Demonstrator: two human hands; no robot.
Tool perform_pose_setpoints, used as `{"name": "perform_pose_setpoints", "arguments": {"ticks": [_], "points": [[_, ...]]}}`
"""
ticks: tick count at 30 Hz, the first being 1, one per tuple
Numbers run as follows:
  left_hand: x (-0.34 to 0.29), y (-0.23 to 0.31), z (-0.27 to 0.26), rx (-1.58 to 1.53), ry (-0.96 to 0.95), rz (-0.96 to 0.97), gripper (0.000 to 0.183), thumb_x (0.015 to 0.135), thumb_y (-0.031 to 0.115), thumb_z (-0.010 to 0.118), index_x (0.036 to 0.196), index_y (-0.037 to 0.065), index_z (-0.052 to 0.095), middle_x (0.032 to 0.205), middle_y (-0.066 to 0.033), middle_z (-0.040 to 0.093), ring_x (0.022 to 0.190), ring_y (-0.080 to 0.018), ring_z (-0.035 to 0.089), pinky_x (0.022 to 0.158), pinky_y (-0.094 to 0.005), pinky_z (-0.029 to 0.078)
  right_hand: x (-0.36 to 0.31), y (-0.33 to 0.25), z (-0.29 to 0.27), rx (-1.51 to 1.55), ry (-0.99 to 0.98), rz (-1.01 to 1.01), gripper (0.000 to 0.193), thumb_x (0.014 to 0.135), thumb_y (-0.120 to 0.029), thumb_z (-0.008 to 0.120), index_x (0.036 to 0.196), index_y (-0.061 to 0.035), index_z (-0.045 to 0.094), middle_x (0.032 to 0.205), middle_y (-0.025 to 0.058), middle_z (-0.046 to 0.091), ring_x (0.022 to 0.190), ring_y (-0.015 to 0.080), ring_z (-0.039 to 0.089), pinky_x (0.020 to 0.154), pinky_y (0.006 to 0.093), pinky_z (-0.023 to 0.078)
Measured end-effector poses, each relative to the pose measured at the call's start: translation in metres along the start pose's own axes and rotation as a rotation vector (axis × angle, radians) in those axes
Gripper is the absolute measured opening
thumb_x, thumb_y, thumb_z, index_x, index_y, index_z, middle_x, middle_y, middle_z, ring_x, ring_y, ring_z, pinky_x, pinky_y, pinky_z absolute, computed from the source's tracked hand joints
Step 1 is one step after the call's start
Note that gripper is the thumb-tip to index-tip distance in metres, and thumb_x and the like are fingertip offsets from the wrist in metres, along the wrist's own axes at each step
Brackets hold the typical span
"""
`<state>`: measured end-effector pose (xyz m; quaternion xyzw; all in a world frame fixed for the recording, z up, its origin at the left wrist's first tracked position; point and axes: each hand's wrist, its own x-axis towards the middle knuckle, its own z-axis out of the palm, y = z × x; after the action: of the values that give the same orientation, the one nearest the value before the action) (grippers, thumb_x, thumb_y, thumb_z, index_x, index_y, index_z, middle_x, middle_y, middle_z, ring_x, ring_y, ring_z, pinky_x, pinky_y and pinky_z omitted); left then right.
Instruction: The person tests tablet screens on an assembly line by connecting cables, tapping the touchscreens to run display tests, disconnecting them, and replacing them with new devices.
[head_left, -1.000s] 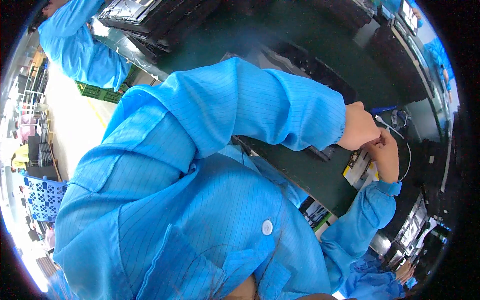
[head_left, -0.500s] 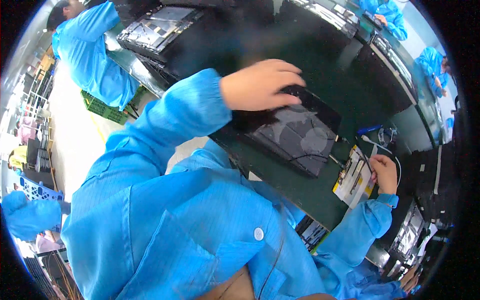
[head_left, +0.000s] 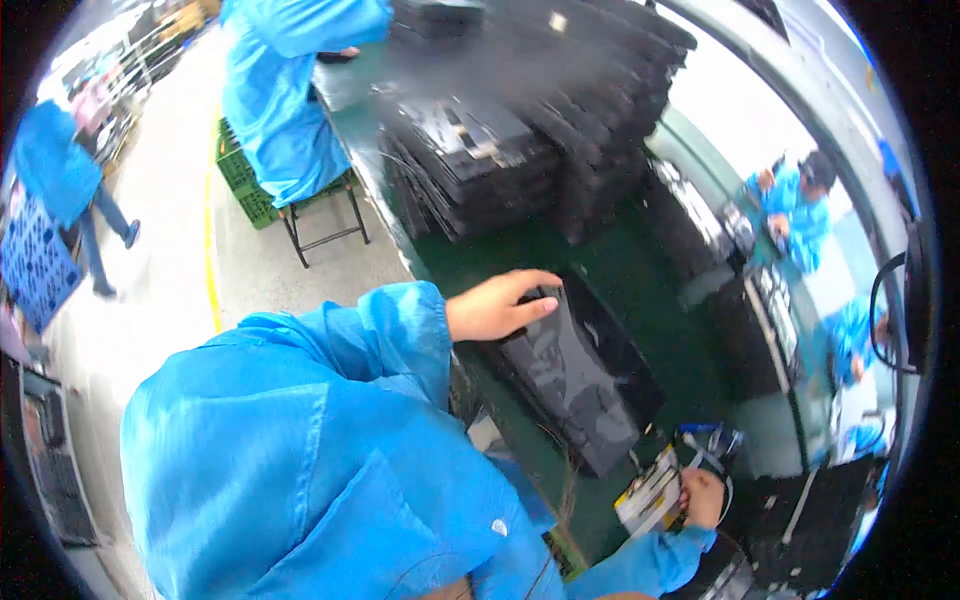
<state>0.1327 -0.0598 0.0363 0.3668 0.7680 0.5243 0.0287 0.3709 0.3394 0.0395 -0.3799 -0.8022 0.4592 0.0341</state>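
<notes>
A flat black screen panel [head_left: 572, 385] with a glossy, creased surface lies on the dark green bench. My left hand [head_left: 497, 306] grips its far left end, thumb on top and fingers around the edge. Off the panel's near right end sits a small yellow-and-white circuit board [head_left: 650, 492], with a short lead between them. My right hand [head_left: 703, 497] has its fingers curled against the right edge of this board; the fingertips are partly hidden. A white cable [head_left: 712, 460] loops beside that hand, close to a blue tool-like item [head_left: 708, 436].
Tall stacks of black panels [head_left: 600, 130] stand at the bench's far side, beside a lower stack [head_left: 470, 150]. More black parts [head_left: 810, 515] are at the right. A co-worker's blue sleeve [head_left: 290, 100] shows by a green crate [head_left: 245, 180]; another person [head_left: 60, 165] is on the floor side.
The view has swung left, bringing the stacks into sight. My left hand, earlier spread over the panel, now holds its end. My right hand stays at the circuit board.
</notes>
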Motion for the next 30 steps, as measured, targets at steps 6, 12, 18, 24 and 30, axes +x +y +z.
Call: {"name": "perform_pose_setpoints", "arguments": {"ticks": [6, 12, 18, 24, 30], "points": [[0.006, 0.003, -0.011, -0.532, 0.080, -0.233, 0.033, 0.089, 0.027, 0.046, 0.112, 0.004, 0.048, 0.106, -0.0066, 0.054, 0.100, -0.0132, 0.049, 0.088, -0.0256, 0.038, 0.009, 0.010, -0.003, -0.030, 0.041, 0.059, 0.017, 0.075, -0.015, 0.062, 0.083, -0.0005, 0.059, 0.057, 0.0007, 0.051, 0.040, 0.0077, 0.042, 0.034, 0.0198, 0.031], [0.022, -0.004, -0.018, -0.938, 0.070, -0.336, 0.031, 0.086, 0.024, 0.049, 0.112, 0.006, 0.047, 0.108, -0.0094, 0.052, 0.095, -0.0173, 0.050, 0.084, -0.0290, 0.041, 0.018, 0.019, -0.006, -0.007, 0.064, 0.081, 0.015, 0.075, -0.012, 0.062, 0.083, -0.0001, 0.059, 0.055, 0.0007, 0.050, 0.040, 0.0073, 0.040, 0.033, 0.0198, 0.032], [0.067, -0.008, -0.012, -1.015, -0.187, -0.740, 0.052, 0.081, 0.037, 0.053, 0.121, 0.006, 0.041, 0.112, -0.0138, 0.049, 0.090, -0.0226, 0.053, 0.074, -0.0391, 0.047, 0.029, 0.025, -0.017, -0.094, 0.030, 0.121, 0.012, 0.076, -0.010, 0.059, 0.080, -0.0023, 0.051, 0.061, 0.0065, 0.053, 0.047, 0.0139, 0.049, 0.041, 0.0255, 0.042], [0.088, -0.007, 0.006, -0.875, -0.291, -0.659, 0.044, 0.083, 0.045, 0.048, 0.098, 0.005, 0.057, 0.089, -0.0087, 0.061, 0.080, -0.0181, 0.059, 0.075, -0.0373, 0.048, 0.027, 0.003, -0.031, 0.001, -0.601, 0.349, 0.022, 0.089, -0.020, 0.043, 0.082, -0.0033, 0.055, 0.059, 0.0025, 0.048, 0.053, 0.0108, 0.041, 0.049, 0.0290, 0.035], [0.102, -0.018, 0.017, -1.095, -0.438, -0.664, 0.045, 0.085, 0.046, 0.044, 0.100, 0.005, 0.057, 0.102, -0.0091, 0.059, 0.090, -0.0196, 0.057, 0.083, -0.0351, 0.043, -0.029, -0.034, -0.002, -0.182, -0.017, 0.100, 0.031, 0.086, -0.027, 0.049, 0.102, -0.0009, 0.056, 0.066, 0.0079, 0.054, 0.057, 0.0149, 0.047, 0.053, 0.0302, 0.040]]}}
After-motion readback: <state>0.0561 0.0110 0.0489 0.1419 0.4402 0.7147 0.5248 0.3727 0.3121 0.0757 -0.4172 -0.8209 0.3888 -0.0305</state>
